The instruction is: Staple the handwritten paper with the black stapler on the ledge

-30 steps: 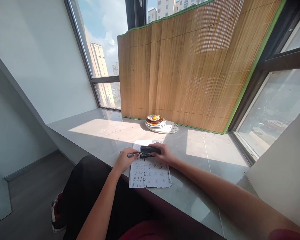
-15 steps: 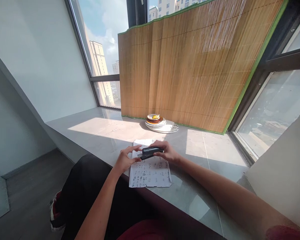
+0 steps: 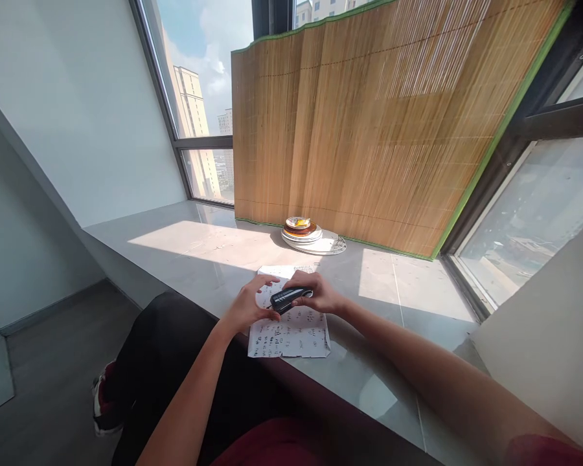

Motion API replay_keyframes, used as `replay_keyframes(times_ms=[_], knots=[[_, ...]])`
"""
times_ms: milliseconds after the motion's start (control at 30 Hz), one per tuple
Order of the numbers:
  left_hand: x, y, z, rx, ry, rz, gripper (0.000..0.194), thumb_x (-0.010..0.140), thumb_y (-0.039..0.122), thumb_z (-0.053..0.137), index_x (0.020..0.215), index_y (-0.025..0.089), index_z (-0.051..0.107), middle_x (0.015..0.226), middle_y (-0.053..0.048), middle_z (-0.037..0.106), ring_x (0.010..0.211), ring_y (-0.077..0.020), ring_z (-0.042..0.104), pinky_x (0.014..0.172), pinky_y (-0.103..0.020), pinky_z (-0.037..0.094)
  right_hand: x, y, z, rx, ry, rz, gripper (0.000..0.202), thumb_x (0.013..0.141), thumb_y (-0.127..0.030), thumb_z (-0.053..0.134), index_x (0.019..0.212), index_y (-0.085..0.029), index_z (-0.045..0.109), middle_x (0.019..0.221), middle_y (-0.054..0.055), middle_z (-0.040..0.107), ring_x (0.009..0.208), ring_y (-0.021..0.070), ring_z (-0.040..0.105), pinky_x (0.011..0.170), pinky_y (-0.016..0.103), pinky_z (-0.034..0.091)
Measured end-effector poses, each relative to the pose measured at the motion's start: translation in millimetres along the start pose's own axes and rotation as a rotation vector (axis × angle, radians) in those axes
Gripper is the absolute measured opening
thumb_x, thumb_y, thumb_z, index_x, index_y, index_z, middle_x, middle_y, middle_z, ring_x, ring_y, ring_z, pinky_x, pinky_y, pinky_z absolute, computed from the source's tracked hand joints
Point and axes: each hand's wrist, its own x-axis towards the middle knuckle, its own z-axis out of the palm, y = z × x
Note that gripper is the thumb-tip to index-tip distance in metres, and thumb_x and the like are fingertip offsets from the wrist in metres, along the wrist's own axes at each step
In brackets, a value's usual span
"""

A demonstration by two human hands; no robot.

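A black stapler [image 3: 287, 299] is held above a sheet of paper [image 3: 291, 343] covered with handwritten marks. My right hand [image 3: 317, 292] is closed around its rear part, fingers on top and thumb along the near side. At the stapler's front end is my left hand [image 3: 250, 304], thumb and fingers spread apart. The left thumb tip lies at the lower front corner, and whether it presses there I cannot tell. The stapler's underside is hidden.
Behind the paper, a stack of small plates [image 3: 301, 234] stands on a larger white plate [image 3: 334, 244]. A bamboo blind [image 3: 359, 142] leans against the window behind the ledge [image 3: 175, 249]. The ledge's front edge runs beside my legs.
The stapler has tilted, with its top turned more toward me and its jaw gap less visible. My left fingers have shifted slightly around its front end. The whole view has moved a little.
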Motion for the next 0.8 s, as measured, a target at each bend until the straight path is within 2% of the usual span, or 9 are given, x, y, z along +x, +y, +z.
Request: replay_keyframes(times_ms=[100,167,233,333,400,500,600,667,800], knots=[[0,-15,4.8,0.179,-0.048,0.001,0.052,0.103,0.050,0.066,0.150,0.029,0.062,0.161,-0.010,0.057,0.150,-0.0338,0.050,0.124,-0.052,0.040,-11,26,-22,0.080,0.214,0.144,0.052,0.088,-0.060,0.083,0.121,-0.020,0.080,0.110,0.010,0.079,0.098,0.0277,0.075,0.088,0.044,0.063],[-3,-20,6.2,0.328,-0.149,-0.014,0.047,0.109,0.050,0.053,0.151,0.030,0.063,0.164,-0.008,0.055,0.153,-0.0337,0.047,0.127,-0.054,0.035,-25,47,-45,0.079,0.354,0.223,0.050,0.085,-0.056,0.086,0.121,-0.022,0.080,0.116,0.010,0.080,0.105,0.0308,0.075,0.094,0.051,0.063],[-5,-19,5.3,0.442,-0.179,-0.054,0.042,0.108,0.049,0.054,0.142,0.030,0.069,0.156,-0.007,0.062,0.148,-0.0351,0.052,0.124,-0.055,0.038,-42,66,-70,0.034,0.455,0.289,0.051,0.078,-0.055,0.092,0.116,-0.021,0.083,0.119,0.010,0.080,0.109,0.0343,0.075,0.100,0.056,0.062],[-5,-13,2.2,0.533,-0.139,-0.093,0.031,0.104,0.046,0.062,0.120,0.025,0.076,0.133,-0.010,0.073,0.131,-0.0355,0.063,0.117,-0.057,0.044,-64,85,-99,-0.045,0.462,0.425,0.054,0.071,-0.055,0.094,0.112,-0.022,0.084,0.114,0.010,0.083,0.107,0.0365,0.077,0.102,0.057,0.061],[-2,-9,3.1,0.543,-0.122,-0.096,0.027,0.103,0.044,0.063,0.110,0.022,0.076,0.127,-0.011,0.072,0.124,-0.0344,0.065,0.114,-0.055,0.046,-71,89,-108,-0.091,0.410,0.473,0.056,0.069,-0.056,0.095,0.112,-0.022,0.085,0.110,0.010,0.084,0.103,0.0373,0.078,0.098,0.057,0.063],[6,-3,13.6,0.494,-0.160,-0.070,0.033,0.105,0.046,0.060,0.124,0.023,0.074,0.150,-0.013,0.061,0.139,-0.0356,0.057,0.119,-0.053,0.044,-68,87,-106,-0.167,0.317,0.430,0.054,0.074,-0.058,0.091,0.113,-0.022,0.085,0.112,0.010,0.083,0.106,0.0376,0.077,0.099,0.057,0.061],[13,3,29.0,0.463,-0.291,-0.048,0.053,0.107,0.054,0.056,0.156,0.034,0.057,0.175,-0.008,0.037,0.162,-0.0384,0.030,0.130,-0.060,0.027,-59,81,-92,-0.206,0.201,0.352,0.053,0.080,-0.060,0.087,0.117,-0.022,0.084,0.114,0.012,0.083,0.109,0.0369,0.076,0.101,0.057,0.060],[16,6,35.9,0.473,-0.367,-0.054,0.058,0.108,0.058,0.051,0.164,0.042,0.047,0.180,-0.005,0.027,0.166,-0.0393,0.017,0.131,-0.066,0.017,-55,78,-83,-0.215,0.157,0.317,0.053,0.084,-0.061,0.084,0.119,-0.021,0.083,0.115,0.013,0.082,0.109,0.0366,0.076,0.100,0.057,0.060],[17,12,37.4,0.507,-0.430,-0.085,0.059,0.109,0.060,0.047,0.166,0.048,0.041,0.182,-0.003,0.021,0.167,-0.0428,0.013,0.129,-0.073,0.011,-51,69,-72,-0.244,0.106,0.241,0.048,0.094,-0.057,0.076,0.128,-0.023,0.079,0.123,0.014,0.079,0.114,0.0347,0.074,0.102,0.055,0.059]])
